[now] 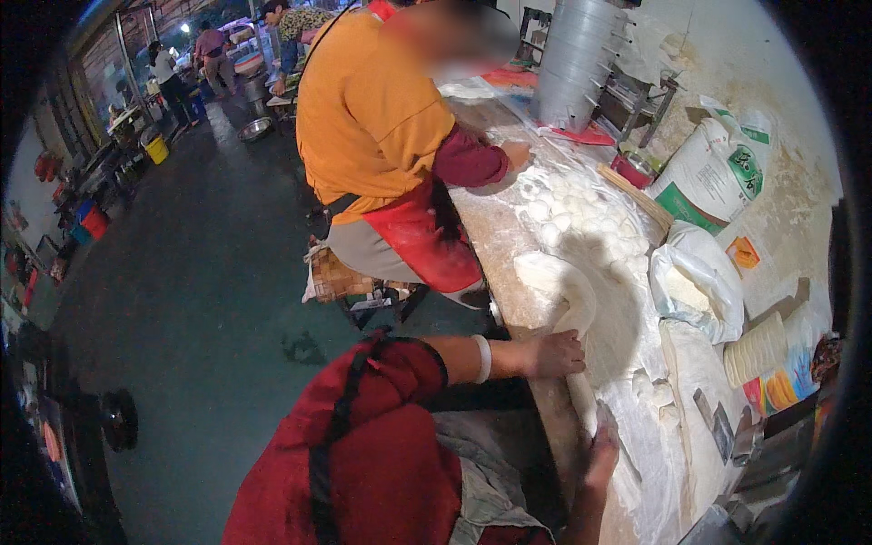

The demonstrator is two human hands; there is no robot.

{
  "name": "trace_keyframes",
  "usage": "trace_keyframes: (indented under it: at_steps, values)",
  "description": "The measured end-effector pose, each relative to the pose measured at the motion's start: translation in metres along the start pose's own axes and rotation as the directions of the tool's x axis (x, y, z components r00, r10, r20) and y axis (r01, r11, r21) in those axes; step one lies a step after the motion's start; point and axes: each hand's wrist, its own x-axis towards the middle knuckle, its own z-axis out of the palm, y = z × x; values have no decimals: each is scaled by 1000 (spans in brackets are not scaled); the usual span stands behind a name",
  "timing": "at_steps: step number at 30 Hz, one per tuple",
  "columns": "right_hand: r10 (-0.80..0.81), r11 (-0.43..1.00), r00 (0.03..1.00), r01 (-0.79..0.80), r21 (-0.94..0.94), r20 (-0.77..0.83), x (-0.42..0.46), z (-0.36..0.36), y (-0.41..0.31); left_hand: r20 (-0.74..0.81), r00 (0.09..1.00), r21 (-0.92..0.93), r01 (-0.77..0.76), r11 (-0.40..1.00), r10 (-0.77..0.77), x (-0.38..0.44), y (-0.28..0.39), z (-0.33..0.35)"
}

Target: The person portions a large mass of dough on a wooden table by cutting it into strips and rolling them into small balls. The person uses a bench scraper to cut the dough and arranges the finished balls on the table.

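A long, thick rope of pale dough point(576, 300) lies along the near edge of the floured wooden table point(501, 225). Its far part bends round in a loop, and a straighter stretch runs between my hands. My left hand point(560, 353), with a white band at the wrist, has its fingers curled over the rope. Lower down, my right hand point(603, 439) touches the near end of the dough; its fingers are partly hidden and blurred. Beyond the loop, many small floured dough pieces point(572, 208) are heaped on the table.
A co-worker in an orange top point(371, 116) sits at the table's far part, one hand point(516, 155) on it. Stacked metal steamers point(575, 68), a wooden rolling pin or stick bundle point(633, 197), a printed sack point(712, 170), an open flour bag point(688, 289) and stacked tubs point(756, 351) line the wall.
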Motion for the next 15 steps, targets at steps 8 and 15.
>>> trace_keyframes:
  at_steps: [8,15]
  values:
    - [-95,966,991,69,-247,-97,-23,-36,-34,-374,903,1,-225,974,209,44,66,30]
    - [-26,918,978,-57,-392,-205,-101,-55,11,-82,996,-517,-69,853,31,51,89,45]
